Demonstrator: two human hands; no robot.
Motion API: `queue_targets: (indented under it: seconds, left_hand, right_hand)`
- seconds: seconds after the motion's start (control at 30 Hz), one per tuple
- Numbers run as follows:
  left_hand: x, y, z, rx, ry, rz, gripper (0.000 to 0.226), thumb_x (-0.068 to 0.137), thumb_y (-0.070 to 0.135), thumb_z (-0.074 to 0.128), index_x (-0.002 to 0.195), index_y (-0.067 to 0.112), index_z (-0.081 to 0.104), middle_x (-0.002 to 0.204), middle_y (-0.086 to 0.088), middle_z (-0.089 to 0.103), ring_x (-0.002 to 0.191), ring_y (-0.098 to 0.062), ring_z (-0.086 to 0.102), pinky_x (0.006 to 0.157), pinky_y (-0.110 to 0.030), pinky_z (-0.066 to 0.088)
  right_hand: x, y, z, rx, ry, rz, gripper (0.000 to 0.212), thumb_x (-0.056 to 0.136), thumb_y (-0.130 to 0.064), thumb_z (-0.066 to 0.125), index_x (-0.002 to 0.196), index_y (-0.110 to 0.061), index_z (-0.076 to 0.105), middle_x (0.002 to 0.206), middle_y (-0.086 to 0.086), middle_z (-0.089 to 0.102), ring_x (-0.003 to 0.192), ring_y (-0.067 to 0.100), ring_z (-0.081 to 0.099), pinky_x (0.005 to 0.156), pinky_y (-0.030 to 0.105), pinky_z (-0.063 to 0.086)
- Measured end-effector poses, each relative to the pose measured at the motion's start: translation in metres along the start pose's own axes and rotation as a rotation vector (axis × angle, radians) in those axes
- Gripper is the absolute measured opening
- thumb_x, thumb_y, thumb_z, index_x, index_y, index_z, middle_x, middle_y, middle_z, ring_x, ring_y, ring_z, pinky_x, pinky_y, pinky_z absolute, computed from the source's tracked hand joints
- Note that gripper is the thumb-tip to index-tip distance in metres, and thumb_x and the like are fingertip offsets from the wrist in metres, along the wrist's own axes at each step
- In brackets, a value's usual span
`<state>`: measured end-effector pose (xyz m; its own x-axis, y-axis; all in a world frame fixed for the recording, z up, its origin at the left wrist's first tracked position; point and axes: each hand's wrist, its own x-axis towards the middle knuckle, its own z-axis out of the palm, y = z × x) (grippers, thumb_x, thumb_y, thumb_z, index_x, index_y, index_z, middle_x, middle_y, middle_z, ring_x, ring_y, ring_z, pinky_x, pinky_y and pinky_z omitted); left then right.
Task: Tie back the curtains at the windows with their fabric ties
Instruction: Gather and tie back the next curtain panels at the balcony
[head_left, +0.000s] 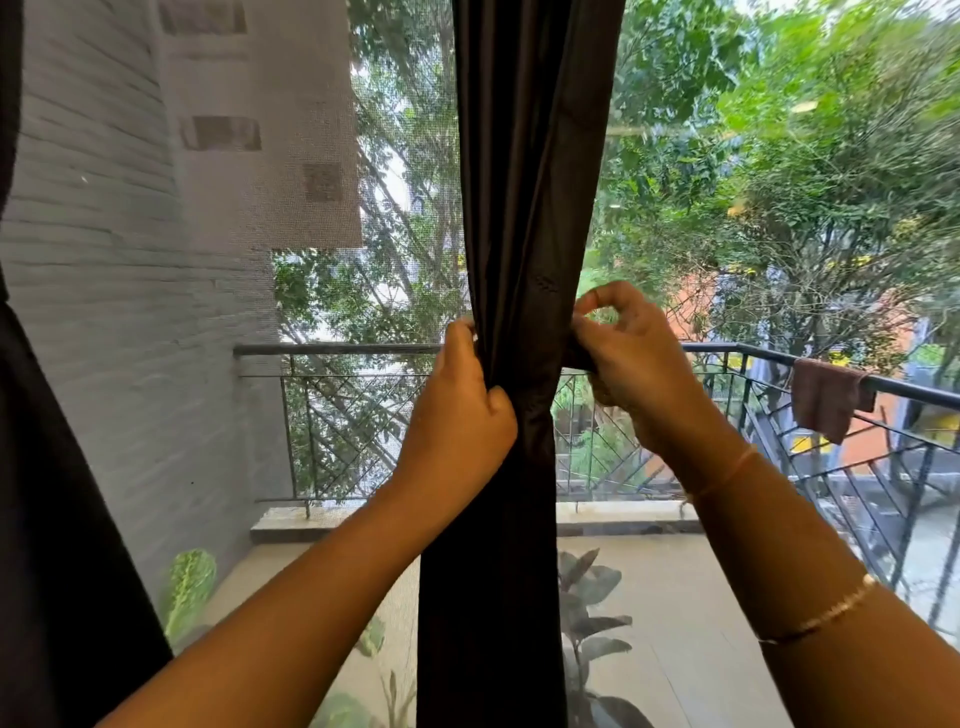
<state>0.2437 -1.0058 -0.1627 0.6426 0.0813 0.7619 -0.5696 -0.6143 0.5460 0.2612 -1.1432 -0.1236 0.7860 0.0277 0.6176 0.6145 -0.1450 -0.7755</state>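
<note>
Currently left hand (460, 415) clenches curtain (519, 208) at 9 o'clock to bunch folds; right hand (631, 358) pinches tie (575, 358) at 3 o'clock.

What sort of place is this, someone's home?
Likely an upper-floor flat: a dark curtain hangs in front, a balcony lies beyond with a metal railing and a cloth hung over it, and trees stand level with the view.
</note>
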Motion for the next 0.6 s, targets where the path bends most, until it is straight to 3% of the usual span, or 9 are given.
queue_targets:
  seconds: [0.07,0.2,0.33,0.43,0.5,0.6]
  left_hand:
    - [0.002,-0.002,0.002,0.037,0.012,0.015,0.032,0.085,0.000,0.043,0.111,0.015,0.033,0.080,-0.001,0.046,0.064,-0.019,0.051,0.056,-0.041,0.046]
    - [0.007,-0.001,0.007,0.047,0.004,0.053,0.030,0.083,-0.003,0.042,0.102,0.016,0.030,0.075,-0.008,0.046,0.060,-0.025,0.048,0.050,-0.037,0.037]
    - [0.013,-0.003,0.003,0.000,-0.041,0.050,0.026,0.089,0.015,0.049,0.111,0.015,0.035,0.083,-0.007,0.059,0.071,-0.025,0.059,0.062,-0.043,0.050]
    - [0.015,-0.005,0.000,-0.034,-0.067,0.065,0.029,0.087,0.034,0.051,0.106,0.017,0.036,0.073,0.006,0.053,0.066,-0.013,0.058,0.057,-0.033,0.049]
    - [0.016,-0.007,-0.007,-0.008,-0.160,0.082,0.033,0.085,0.030,0.054,0.111,0.022,0.035,0.080,0.011,0.053,0.070,-0.004,0.056,0.055,-0.022,0.048]
    - [0.020,-0.015,-0.027,0.200,-0.297,0.100,0.019,0.086,0.017,0.051,0.100,0.025,0.041,0.086,0.003,0.050,0.079,-0.017,0.054,0.056,-0.021,0.040]
  right_hand:
    - [-0.005,-0.006,-0.003,0.263,-0.035,0.168,0.021,0.093,-0.011,0.050,0.074,-0.017,0.045,0.052,0.000,0.036,0.030,0.003,0.024,0.033,0.014,0.017]
    - [-0.023,-0.017,0.009,0.602,-0.165,0.324,0.037,0.098,-0.020,0.044,0.062,-0.020,0.036,0.041,-0.007,0.028,0.028,0.002,0.018,0.033,0.008,0.011]
    - [-0.044,-0.022,0.030,0.576,-0.164,0.271,0.026,0.098,-0.035,0.042,0.077,-0.019,0.039,0.042,-0.001,0.043,0.029,0.004,0.021,0.033,0.009,0.016]
    - [-0.051,-0.022,0.040,0.539,-0.162,0.139,0.018,0.099,-0.022,0.040,0.084,-0.017,0.033,0.050,0.008,0.057,0.026,0.005,0.023,0.032,0.011,0.019]
    - [-0.049,-0.022,0.041,0.486,-0.166,0.066,0.017,0.100,-0.015,0.037,0.084,-0.016,0.032,0.058,0.011,0.063,0.029,0.008,0.031,0.034,0.015,0.027]
    - [-0.042,-0.017,0.038,0.410,-0.182,0.047,0.017,0.101,-0.014,0.033,0.084,-0.017,0.034,0.066,0.010,0.067,0.051,0.016,0.055,0.056,0.023,0.048]
